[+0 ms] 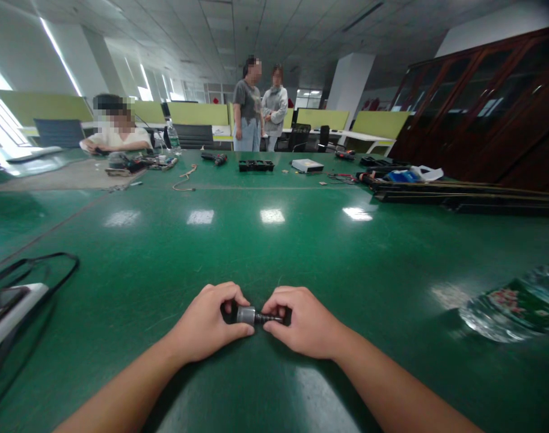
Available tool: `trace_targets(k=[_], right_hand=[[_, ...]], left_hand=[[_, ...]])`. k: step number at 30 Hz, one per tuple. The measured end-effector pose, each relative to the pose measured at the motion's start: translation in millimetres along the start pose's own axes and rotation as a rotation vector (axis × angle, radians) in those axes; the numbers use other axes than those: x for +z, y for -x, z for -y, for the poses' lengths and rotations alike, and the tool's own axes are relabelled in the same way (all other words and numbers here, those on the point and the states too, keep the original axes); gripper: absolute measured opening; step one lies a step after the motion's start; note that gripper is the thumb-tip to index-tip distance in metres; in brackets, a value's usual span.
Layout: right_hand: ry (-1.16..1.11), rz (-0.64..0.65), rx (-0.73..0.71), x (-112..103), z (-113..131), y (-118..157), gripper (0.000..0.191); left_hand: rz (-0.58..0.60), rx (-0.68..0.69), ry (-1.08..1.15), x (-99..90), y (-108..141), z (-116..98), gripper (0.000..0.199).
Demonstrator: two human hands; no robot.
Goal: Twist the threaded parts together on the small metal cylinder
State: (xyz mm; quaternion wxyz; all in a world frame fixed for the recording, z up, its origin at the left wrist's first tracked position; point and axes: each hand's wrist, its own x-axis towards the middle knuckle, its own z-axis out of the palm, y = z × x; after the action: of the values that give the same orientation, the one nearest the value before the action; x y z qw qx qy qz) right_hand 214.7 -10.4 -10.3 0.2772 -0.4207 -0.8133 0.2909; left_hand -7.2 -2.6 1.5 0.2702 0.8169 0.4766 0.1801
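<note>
Close in front of me, just above the green tabletop (256, 252), my two hands meet at one small metal part. My left hand (211, 322) pinches a short grey metal cylinder (246, 316) between thumb and fingers. From the cylinder's right side a thin dark ridged shaft (267, 318) sticks out, lying level. The fingers and thumb of my right hand (303, 322) close around this shaft near its far end. Whether the cylinder and shaft are one piece or two, I cannot tell.
A plastic water bottle (518, 304) lies on its side at the right. On the left is a white-edged device (12, 307) with a black strap. Along the far side are a black bracket (256, 165), a silver box (307, 165) and long dark strips (436, 193). Several people are beyond.
</note>
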Motion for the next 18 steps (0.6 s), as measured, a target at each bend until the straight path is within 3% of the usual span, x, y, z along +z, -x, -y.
trace_targets(k=[7,12,18], right_hand=[[0.032,-0.007,0.037,-3,-3,1,0.011],[0.012,0.077,0.055,-21,-14,4,0.007],[-0.045,0.057,0.162,-35,-23,5,0.006]], left_hand=[[0.002,0.004,0.001,-0.7,-1,0,0.024],[0.003,-0.012,0.003,-1.1,-2,-1,0.024],[0.010,-0.015,0.011,-2.1,-2,-1,0.023]])
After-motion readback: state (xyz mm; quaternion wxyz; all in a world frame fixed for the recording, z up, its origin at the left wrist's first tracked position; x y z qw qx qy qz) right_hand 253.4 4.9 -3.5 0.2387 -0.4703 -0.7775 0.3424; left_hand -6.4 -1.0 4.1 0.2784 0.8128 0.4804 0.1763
